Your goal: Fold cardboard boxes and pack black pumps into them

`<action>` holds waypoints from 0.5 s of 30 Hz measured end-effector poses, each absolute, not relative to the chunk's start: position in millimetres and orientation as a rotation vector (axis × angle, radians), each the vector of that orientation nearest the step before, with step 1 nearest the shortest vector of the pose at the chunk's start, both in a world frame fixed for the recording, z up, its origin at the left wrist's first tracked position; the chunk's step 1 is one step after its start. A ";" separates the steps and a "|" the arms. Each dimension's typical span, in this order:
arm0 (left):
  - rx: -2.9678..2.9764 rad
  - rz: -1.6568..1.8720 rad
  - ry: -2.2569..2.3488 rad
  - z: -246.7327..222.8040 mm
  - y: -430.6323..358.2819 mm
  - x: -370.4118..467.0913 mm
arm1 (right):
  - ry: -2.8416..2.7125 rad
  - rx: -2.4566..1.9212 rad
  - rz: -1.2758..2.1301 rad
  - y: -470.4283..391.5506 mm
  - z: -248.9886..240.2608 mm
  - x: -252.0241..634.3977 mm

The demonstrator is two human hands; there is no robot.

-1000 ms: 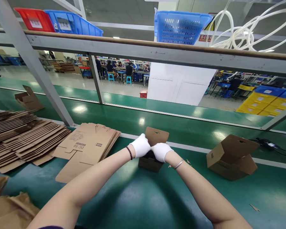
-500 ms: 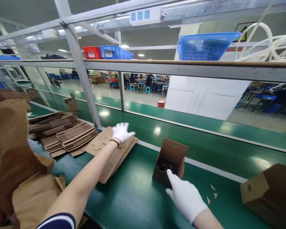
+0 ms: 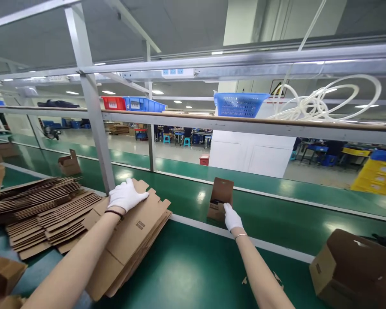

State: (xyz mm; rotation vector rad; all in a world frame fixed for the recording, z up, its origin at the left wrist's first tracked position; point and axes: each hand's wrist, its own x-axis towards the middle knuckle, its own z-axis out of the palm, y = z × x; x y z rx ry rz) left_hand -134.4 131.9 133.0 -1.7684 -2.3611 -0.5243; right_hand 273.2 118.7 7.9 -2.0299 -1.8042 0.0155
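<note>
My left hand (image 3: 128, 196), in a white glove, grips the upper left edge of a flattened cardboard box (image 3: 138, 227), its thumb lying over the printed face. More flat boxes lie under that one. My right hand (image 3: 233, 218), also gloved, is closed on the right side of a small open cardboard box (image 3: 217, 212). That box stands upright on the green conveyor belt behind the white strip, flap raised. Something dark shows inside it, too little to name. Part of my right fingers is hidden by the box wall.
Stacked flat cartons (image 3: 51, 214) lie at the left beside crumpled brown paper (image 3: 0, 270). A larger open box (image 3: 341, 270) stands at right. Cardboard scraps (image 3: 244, 280) lie near my right forearm. A metal post (image 3: 96, 128) and a shelf with a blue basket (image 3: 241, 104) rise ahead.
My right hand has moved the small box away from me, from the near surface onto the belt. My left hand has gone from lying spread on the flat boxes to gripping the top one.
</note>
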 end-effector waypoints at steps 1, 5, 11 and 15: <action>-1.800 -0.583 -2.319 143.1 123.9 -129.6 | -1.759 -2.007 0.001 123.3 10.5 269.8; -1.821 -0.832 -2.175 157.2 95.8 -87.4 | -1.631 -1.807 0.008 115.2 10.7 221.9; -2.211 -1.197 -1.990 132.2 82.7 -8.9 | -1.331 -1.197 0.628 74.8 -3.3 181.4; -3.149 -1.308 -1.678 121.4 64.4 1.2 | -1.185 -1.254 0.649 54.2 -3.8 208.3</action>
